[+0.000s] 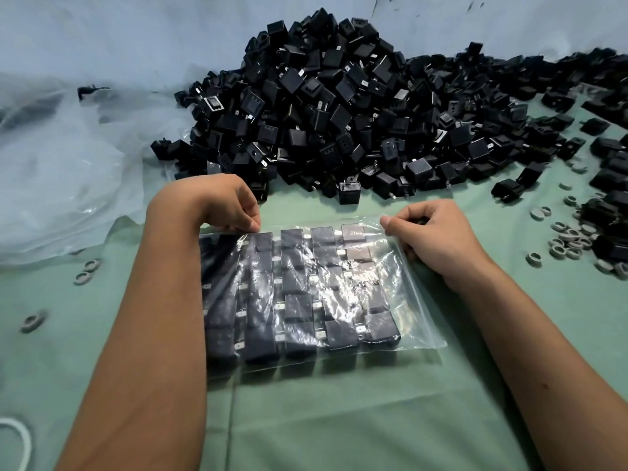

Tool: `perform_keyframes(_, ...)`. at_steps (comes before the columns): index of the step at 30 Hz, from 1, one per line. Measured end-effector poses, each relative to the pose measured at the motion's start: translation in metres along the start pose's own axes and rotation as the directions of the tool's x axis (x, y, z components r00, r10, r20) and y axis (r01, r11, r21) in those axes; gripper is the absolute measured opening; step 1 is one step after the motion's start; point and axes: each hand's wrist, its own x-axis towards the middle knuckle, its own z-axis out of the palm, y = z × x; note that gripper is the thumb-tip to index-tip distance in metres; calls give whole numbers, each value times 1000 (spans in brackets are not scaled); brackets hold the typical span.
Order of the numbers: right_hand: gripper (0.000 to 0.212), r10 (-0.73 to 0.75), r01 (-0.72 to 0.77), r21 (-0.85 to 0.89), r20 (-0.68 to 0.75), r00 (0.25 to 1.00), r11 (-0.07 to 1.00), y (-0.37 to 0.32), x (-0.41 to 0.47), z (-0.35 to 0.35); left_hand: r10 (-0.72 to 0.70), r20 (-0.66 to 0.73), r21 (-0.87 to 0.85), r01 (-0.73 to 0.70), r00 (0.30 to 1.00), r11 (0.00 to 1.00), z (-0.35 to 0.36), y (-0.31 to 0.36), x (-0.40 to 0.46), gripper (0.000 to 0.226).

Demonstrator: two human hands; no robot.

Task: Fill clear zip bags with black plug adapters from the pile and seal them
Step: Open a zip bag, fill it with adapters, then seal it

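Forearms framing filled zip bag (pixel 306 294) flat on green cloth (pixel 339 419), below pile (pixel 339 107). Left hand (pixel 217 202) and right hand (pixel 428 232) pinching top edge. Likely heavy, film slippery; best gripped at seal strip.

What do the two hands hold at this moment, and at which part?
Both pinch the clear zip bag at its far, open edge: the left hand near the left end, the right hand at the right end.
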Motion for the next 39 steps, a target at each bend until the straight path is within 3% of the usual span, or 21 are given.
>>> perform_keyframes(5,27,-66,61,-44,-105,992,997,0,6,10,4,-139,67,5,990,998,3,1,3,13)
perform_keyframes(9,28,-128,109,-114,-176,976,987,-4,12,18,-17,-237,-8,15,971,1000,7,1,6,11)
perform_keyframes(12,19,-110,99,-87,-131,985,991,-7,11,16,-33,-288,-55,17,957,998,8,0,7,10)
perform_keyframes(17,40,-25,25,0,66,998,1000,-5,6,8,-41,-305,-98,11,951,995,7,-6,5,11)
perform_keyframes(21,36,-18,18,119,-2,1000,993,-3,5,5,-80,-313,-157,31,946,987,4,-15,7,15)
perform_keyframes(28,24,-33,41,90,-89,995,995,2,7,5,-171,-347,-226,95,922,970,0,-27,3,20)
perform_keyframes(30,29,-11,21,96,-113,994,995,1,8,1,-135,-426,-210,47,895,977,-2,-22,1,18)
perform_keyframes(34,30,78,-74,404,5,997,912,4,10,-6,52,-518,-231,-198,854,953,2,13,-1,8)
perform_keyframes(37,18,102,-106,340,31,994,935,5,7,-11,273,-422,-227,-392,865,891,15,55,-3,14)
perform_keyframes(39,11,32,-32,197,3,999,980,7,7,-14,407,-311,-178,-473,859,863,29,84,-4,25)
